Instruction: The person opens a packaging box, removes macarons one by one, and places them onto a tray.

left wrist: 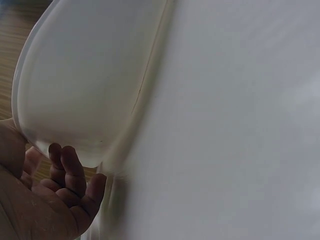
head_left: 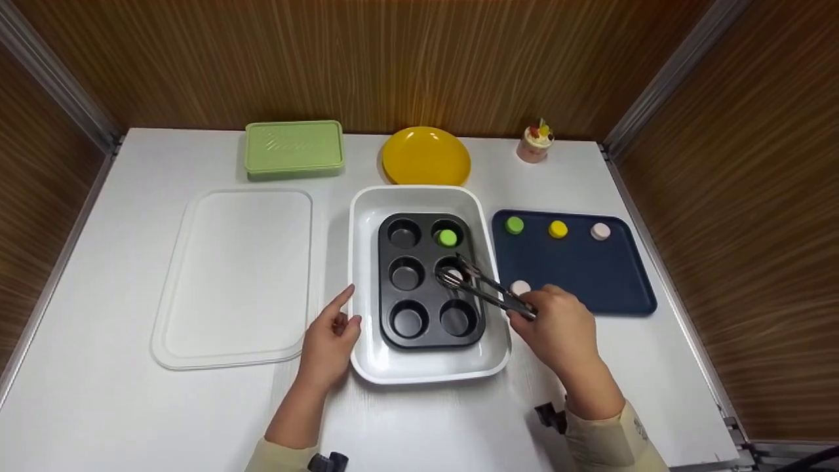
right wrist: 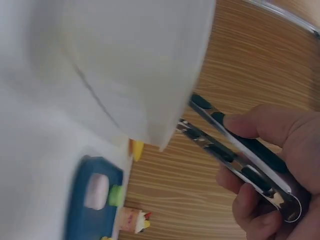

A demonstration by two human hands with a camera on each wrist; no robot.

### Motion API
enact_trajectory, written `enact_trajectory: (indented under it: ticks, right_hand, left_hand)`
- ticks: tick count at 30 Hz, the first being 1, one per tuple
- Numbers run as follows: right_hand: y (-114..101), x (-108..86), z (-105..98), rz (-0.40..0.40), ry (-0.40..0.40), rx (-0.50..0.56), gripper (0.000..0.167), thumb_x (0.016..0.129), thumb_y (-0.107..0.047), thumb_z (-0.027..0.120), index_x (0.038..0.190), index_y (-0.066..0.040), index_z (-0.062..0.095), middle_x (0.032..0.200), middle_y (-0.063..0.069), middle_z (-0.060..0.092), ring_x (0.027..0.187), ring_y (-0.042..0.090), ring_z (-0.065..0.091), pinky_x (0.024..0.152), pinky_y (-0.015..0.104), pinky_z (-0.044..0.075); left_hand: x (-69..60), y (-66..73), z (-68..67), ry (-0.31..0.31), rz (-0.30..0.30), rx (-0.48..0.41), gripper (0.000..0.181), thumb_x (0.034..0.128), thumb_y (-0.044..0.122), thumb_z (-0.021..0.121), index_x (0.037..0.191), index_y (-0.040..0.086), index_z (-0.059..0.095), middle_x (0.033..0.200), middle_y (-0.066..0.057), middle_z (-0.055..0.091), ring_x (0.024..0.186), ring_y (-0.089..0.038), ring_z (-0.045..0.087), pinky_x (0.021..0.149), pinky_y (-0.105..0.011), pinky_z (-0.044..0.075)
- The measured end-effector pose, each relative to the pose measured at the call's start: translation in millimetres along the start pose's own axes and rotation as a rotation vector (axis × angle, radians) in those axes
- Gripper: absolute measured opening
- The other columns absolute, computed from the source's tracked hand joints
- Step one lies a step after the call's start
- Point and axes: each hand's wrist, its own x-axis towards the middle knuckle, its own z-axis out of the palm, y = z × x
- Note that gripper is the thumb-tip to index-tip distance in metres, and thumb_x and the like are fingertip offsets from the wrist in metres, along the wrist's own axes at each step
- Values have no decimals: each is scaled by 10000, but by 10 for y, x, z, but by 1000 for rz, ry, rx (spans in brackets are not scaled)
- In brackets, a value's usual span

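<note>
My right hand (head_left: pixel 557 324) grips a pair of tongs (right wrist: pixel 240 160) with a metal body and dark inlays along the arms. Their tips reach into the middle right cup of a black muffin tin (head_left: pixel 429 305), around a pale pink round piece (head_left: pixel 455 275); whether they touch it I cannot tell. A green round piece (head_left: pixel 448 238) sits in the top right cup. The tin lies inside a white bin (head_left: pixel 429 370). At the bin's left rim is my left hand (head_left: pixel 331 344), index finger extended and other fingers loosely bent.
To the right lies a dark blue tray (head_left: pixel 577 265) bearing green, yellow and pale pink pieces. A white lid (head_left: pixel 242 275) lies left of the bin. Behind stand a green lidded box (head_left: pixel 295 147), a yellow plate (head_left: pixel 426 157) and a small cupcake-like ornament (head_left: pixel 534 144).
</note>
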Motion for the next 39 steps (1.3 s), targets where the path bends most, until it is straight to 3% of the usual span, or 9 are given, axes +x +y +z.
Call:
enact_trajectory:
  ticks: [6, 12, 16, 26, 39]
  right_hand:
    - [-136, 161, -104, 21, -122, -70, 102, 807, -153, 840, 781, -98, 759, 709, 34, 568, 613, 297, 580, 516, 519, 478]
    - [-157, 199, -103, 11, -138, -91, 214, 805, -136, 822, 665, -144, 661, 696, 26, 565, 606, 276, 560, 499, 505, 467]
    - [-127, 157, -71, -8, -106, -91, 248, 797, -127, 830, 646, -143, 634, 663, 16, 518, 568, 255, 523, 470, 474, 437]
    - [-107, 10, -72, -60, 57, -10, 93, 783, -83, 877, 821, -92, 792, 682, 14, 538, 567, 302, 579, 484, 490, 452]
    - [-47, -105, -269, -84, 232, 35, 217, 740, -36, 923, 934, -18, 828, 730, 72, 612, 576, 221, 556, 499, 423, 433]
  left_hand:
    - [1, -4, 3, -1, 3, -12, 519, 994, 47, 674, 1505, 116, 613, 851, -18, 521, 768, -158, 489, 700, -288, 434]
    - [6, -4, 7, -18, 8, -22, 520, 997, 53, 668, 1510, 116, 607, 850, -17, 520, 767, -157, 489, 698, -289, 435]
    - [5, -2, 2, -22, 6, -29, 528, 994, 52, 669, 1514, 113, 602, 842, -20, 521, 759, -158, 486, 702, -296, 435]
    - [5, 7, -6, -18, 6, -12, 520, 998, 59, 667, 1511, 116, 606, 833, -10, 520, 762, -157, 488, 705, -296, 434]
    - [1, 10, -14, -11, 6, 7, 522, 996, 58, 677, 1510, 124, 609, 846, -17, 539, 768, -159, 500, 710, -303, 447]
